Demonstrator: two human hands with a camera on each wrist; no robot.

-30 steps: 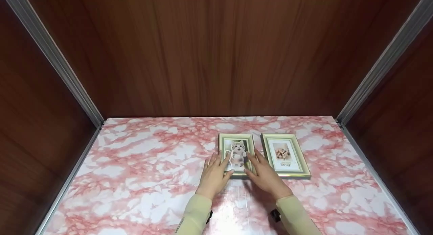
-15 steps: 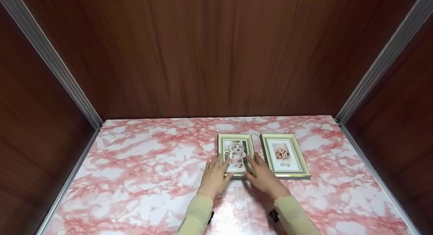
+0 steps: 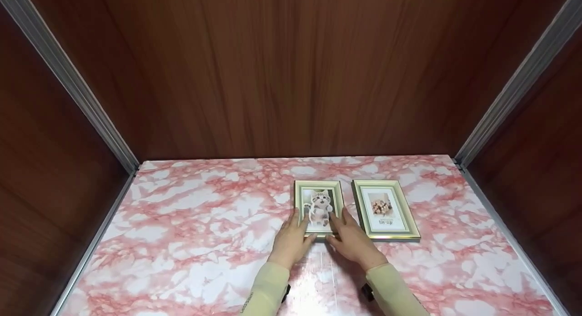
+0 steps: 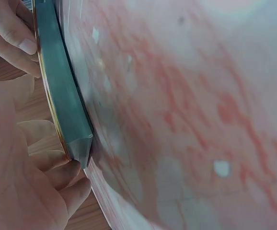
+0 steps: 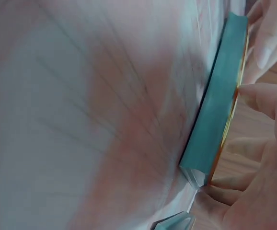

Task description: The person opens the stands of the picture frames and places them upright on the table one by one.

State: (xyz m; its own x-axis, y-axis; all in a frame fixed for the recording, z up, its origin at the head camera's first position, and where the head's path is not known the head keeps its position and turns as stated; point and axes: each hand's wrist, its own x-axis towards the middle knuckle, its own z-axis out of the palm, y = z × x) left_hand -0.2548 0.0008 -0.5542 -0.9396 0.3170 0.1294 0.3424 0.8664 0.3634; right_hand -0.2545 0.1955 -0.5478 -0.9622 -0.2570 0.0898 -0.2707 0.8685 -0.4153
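A photo frame with a kitten picture [image 3: 320,202] lies flat, picture up, right of the table's middle. My left hand [image 3: 289,243] rests along its left side with fingers spread and fairly straight, the thumb at the near edge. Opposite it, my right hand [image 3: 356,241] lies along the right side, thumb also by the near edge. The left wrist view shows the frame's green near side [image 4: 62,86] on the table, with left fingers around the corner. In the right wrist view, that same green side [image 5: 215,100] appears beside the right fingers.
A second photo frame [image 3: 386,209] with a flower picture lies just right of the first, a narrow gap between them. The table [image 3: 195,234] has a pink marbled cover. Brown wood-grain panels [image 3: 291,79] enclose the back and sides, with metal posts [image 3: 82,93] at the corners.
Both hands have slid slightly back toward the person along the kitten frame's sides. Both photo frames lie nearly as before.
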